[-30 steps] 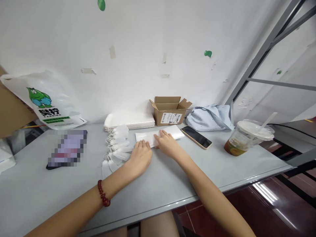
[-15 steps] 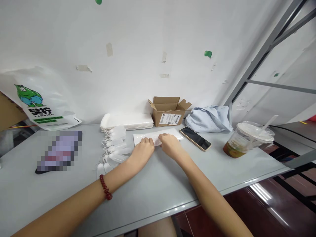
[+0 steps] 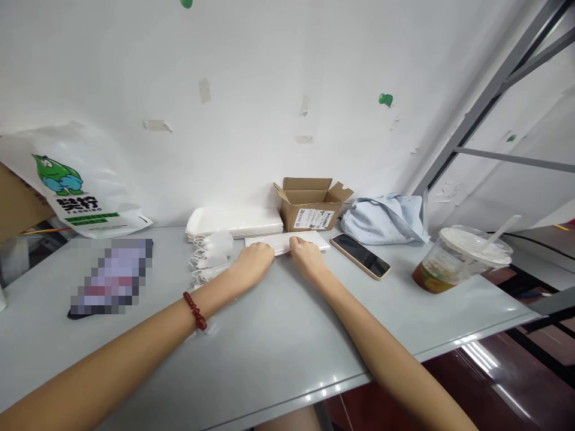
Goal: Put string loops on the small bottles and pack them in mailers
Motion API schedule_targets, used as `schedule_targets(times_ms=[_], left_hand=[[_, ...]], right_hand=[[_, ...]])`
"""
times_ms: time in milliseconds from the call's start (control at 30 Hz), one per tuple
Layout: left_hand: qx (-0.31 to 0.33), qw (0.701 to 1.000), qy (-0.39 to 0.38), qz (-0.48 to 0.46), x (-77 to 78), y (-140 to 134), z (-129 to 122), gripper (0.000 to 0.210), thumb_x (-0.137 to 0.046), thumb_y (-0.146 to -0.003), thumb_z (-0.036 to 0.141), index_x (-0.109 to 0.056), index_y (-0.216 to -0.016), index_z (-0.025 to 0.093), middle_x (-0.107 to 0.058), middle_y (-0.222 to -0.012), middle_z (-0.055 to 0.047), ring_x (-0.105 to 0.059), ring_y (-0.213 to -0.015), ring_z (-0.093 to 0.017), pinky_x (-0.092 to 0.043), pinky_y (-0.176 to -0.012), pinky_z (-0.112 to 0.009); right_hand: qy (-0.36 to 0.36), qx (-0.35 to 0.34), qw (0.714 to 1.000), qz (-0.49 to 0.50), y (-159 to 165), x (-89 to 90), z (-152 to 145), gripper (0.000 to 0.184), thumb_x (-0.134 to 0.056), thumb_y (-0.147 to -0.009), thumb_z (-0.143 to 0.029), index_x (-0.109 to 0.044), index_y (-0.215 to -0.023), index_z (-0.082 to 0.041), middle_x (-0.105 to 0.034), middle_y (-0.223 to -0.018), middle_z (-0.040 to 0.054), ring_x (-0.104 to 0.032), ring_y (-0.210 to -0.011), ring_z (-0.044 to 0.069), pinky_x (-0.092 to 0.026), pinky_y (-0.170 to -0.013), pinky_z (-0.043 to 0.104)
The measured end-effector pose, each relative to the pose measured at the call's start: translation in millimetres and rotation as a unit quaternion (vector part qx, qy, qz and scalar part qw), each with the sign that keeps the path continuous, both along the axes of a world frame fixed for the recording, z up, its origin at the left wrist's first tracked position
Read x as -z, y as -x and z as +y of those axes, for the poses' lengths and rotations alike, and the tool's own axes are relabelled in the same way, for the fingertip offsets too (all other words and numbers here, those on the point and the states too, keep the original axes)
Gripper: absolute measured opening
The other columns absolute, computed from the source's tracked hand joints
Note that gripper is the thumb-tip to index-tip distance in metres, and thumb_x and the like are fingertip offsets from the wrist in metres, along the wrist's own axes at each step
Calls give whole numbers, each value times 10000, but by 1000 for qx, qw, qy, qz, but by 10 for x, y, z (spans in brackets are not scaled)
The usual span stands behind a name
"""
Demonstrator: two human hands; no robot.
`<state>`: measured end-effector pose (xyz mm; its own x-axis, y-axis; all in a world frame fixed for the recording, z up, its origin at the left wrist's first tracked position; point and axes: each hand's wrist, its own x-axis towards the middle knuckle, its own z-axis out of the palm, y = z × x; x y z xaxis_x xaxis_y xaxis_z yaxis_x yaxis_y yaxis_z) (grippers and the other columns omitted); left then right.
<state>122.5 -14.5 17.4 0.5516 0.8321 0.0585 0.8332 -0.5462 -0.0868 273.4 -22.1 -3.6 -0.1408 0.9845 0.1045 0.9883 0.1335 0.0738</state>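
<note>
A flat white plastic packet (image 3: pixel 282 243) lies on the grey table (image 3: pixel 278 347), in front of a cardboard box. My left hand (image 3: pixel 255 262) is closed over its near left part, with the fingertips hidden. On the packet's right half, my right hand (image 3: pixel 308 258) is closed with the thumb and fingers pinched on the near edge. Just left of my left hand is a row of small white tags (image 3: pixel 218 244) with string loops, partly covered by my forearm. A stack of white packets (image 3: pixel 236 221) lies behind them against the wall.
The open cardboard box (image 3: pixel 309 209) stands at the wall beside a light blue cloth bundle (image 3: pixel 386 220). A phone (image 3: pixel 360 256) and a plastic cup with a straw (image 3: pixel 444 263) are on the right. At left are another phone (image 3: pixel 112 275) and a white printed bag (image 3: pixel 90 179).
My hands have moved farther apart along the packet, the left one shifting left. The part of the packet between them looks narrower and flatter. The view has turned slightly left.
</note>
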Motion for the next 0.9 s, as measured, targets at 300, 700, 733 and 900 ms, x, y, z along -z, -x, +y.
schedule_targets(times_ms=[300,700,733,900], left_hand=[[-33,997,-30,-69,-340,392,726,303,-532,-787,237,-684,-1019,115,-677,-987,-151,-556,-1026,-283,-442,-772,-308],[-46,990,-36,-130,-278,323,726,250,-465,-765,131,-710,-814,144,-706,-840,-105,-629,-764,-208,-427,-646,-261],[-50,988,-49,-138,-290,326,685,266,-440,-795,138,-699,-856,141,-702,-866,-109,-631,-785,-210,-433,-675,-268],[-19,972,-156,-174,-294,435,234,304,-323,-920,178,-604,-1020,121,-670,-952,-122,-631,-870,-223,-456,-755,-308]], right_hand=[[-26,-53,996,74,-114,-121,-88,348,-621,-824,-286,-536,-1139,-165,-545,-1226,140,-572,-1067,253,-459,-796,332],[-127,-117,976,133,-162,-86,-145,504,-558,-855,-408,-465,-1281,-157,-509,-1274,176,-490,-1174,278,-423,-926,423],[-140,-123,973,135,-156,-86,-136,502,-552,-859,-395,-454,-1291,-158,-505,-1276,177,-484,-1177,279,-422,-927,426],[-262,-169,940,137,64,-104,-183,446,-457,-908,-337,-436,-1298,-122,-435,-1362,204,-383,-1274,275,-340,-1011,434]])
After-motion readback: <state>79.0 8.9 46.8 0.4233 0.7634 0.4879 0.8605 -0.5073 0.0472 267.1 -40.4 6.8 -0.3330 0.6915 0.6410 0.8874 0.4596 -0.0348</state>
